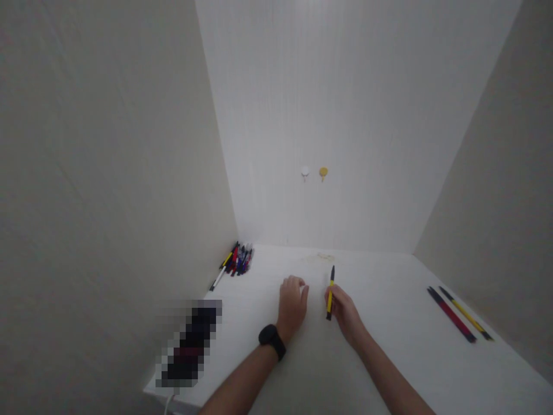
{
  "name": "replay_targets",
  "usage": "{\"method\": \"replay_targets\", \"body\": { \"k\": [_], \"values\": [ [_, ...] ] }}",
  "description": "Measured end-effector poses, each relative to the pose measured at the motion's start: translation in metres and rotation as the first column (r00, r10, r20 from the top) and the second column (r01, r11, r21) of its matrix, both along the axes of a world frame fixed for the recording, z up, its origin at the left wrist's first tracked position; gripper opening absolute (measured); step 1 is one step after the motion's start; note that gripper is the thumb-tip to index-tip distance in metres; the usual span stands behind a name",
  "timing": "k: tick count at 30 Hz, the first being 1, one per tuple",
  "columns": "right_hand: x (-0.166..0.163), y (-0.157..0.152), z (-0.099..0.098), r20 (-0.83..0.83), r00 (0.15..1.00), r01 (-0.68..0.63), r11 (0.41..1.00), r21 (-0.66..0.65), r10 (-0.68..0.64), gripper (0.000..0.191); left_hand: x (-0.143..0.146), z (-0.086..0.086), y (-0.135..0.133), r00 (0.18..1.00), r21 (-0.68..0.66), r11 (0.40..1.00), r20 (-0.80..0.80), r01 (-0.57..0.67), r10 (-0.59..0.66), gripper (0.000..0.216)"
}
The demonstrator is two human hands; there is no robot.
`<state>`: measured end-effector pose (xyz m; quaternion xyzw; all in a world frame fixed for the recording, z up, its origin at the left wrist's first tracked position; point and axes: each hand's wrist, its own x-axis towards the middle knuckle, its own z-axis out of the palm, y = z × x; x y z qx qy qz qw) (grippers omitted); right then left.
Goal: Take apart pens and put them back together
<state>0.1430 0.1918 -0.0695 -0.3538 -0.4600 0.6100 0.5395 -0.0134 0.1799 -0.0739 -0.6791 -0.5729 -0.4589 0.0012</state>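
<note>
A yellow pen with black ends (330,297) is pinched between the thumb and fingers of my right hand (344,310), its darker tip pointing up and away from me. To its left, my left hand (292,302) rests on the white table (380,300) with nothing visible in it. Its fingers are loosely bent and the thumb stands apart from them. A black watch (272,340) is on the left wrist.
A pile of pens (239,259) lies at the far left corner, with a white pen (218,278) beside it. On the right lie red-and-black pens (453,314) and yellow-and-black pens (465,313). A blurred-out dark object (190,346) sits front left. Walls enclose three sides; two hooks (323,172) are on the back one.
</note>
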Motion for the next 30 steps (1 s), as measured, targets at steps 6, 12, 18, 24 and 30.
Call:
{"method": "replay_targets", "body": {
  "k": [6, 12, 18, 24, 30],
  "values": [
    [0.002, -0.003, 0.003, 0.036, 0.992, -0.122, 0.992, 0.038, 0.121, 0.035, -0.007, -0.004, 0.023, 0.990, -0.311, 0.947, 0.086, -0.077, 0.109, 0.015],
    [0.001, -0.003, 0.003, 0.080, 0.945, -0.320, 0.947, 0.007, 0.318, 0.034, -0.019, 0.000, 0.026, 0.895, -0.311, 0.907, 0.425, 0.282, -0.133, 0.030],
    [0.002, 0.001, 0.000, 0.133, 0.917, -0.378, 0.926, -0.019, 0.377, 0.034, -0.021, 0.007, 0.018, 0.666, -0.185, 0.811, 0.684, 0.555, -0.299, 0.041],
    [0.002, 0.003, -0.003, 0.197, 0.894, -0.405, 0.914, -0.029, 0.402, 0.038, -0.018, -0.001, 0.020, 0.556, -0.138, 0.757, 0.763, 0.639, -0.330, 0.044],
    [0.002, 0.002, 0.002, 0.247, 0.868, -0.442, 0.897, -0.010, 0.431, 0.034, -0.019, -0.002, 0.019, 0.486, -0.108, 0.719, 0.804, 0.686, -0.343, 0.046]
  ]
}}
